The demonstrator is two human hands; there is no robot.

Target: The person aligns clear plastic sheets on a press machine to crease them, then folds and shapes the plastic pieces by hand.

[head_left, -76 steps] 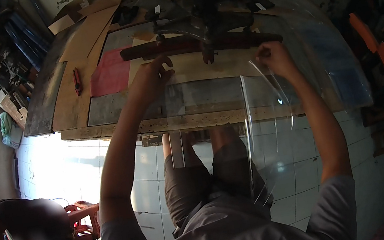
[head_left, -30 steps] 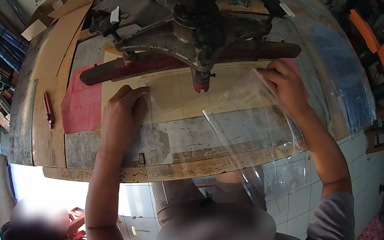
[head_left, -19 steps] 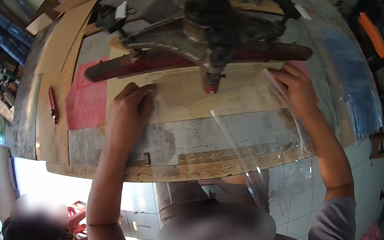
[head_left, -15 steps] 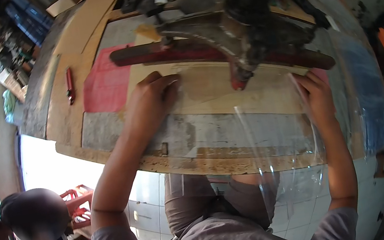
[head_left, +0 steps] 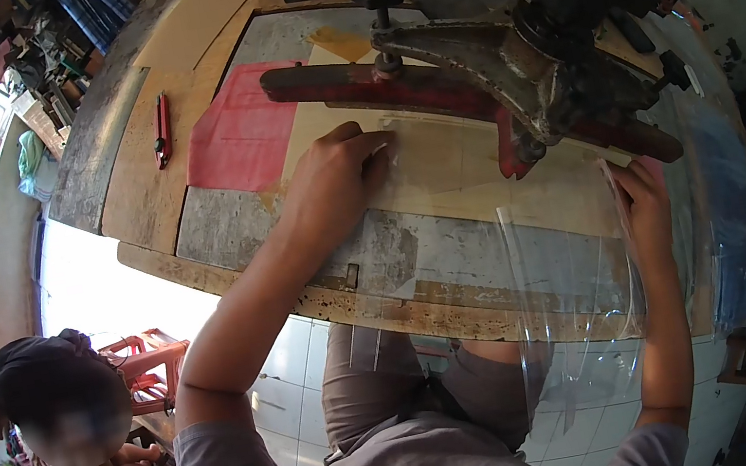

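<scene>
A clear plastic sheet (head_left: 573, 318) lies across the work table (head_left: 239, 231) and droops over its front edge towards my lap. My left hand (head_left: 339, 174) pinches the sheet's far edge on the left, fingers closed. Over on the right, my right hand (head_left: 642, 198) grips the same sheet between thumb and fingers. The sheet's far edge lies close to a long red-and-dark press bar (head_left: 358, 84) of a heavy machine; whether it reaches beneath the bar I cannot tell. Under the sheet is a cream-coloured flat piece (head_left: 454, 185).
A red sheet (head_left: 240, 132) and a red cutter knife (head_left: 162, 130) lie left of the press. Brown board (head_left: 203, 14) covers the back left. Stacked clear plastic (head_left: 727, 213) hangs at the table's right edge. Another person (head_left: 64, 393) is at the lower left.
The view has shifted, so the table and press appear further right and lower. Both hands still hold the plastic sheet near the bar, with little visible movement against the table.
</scene>
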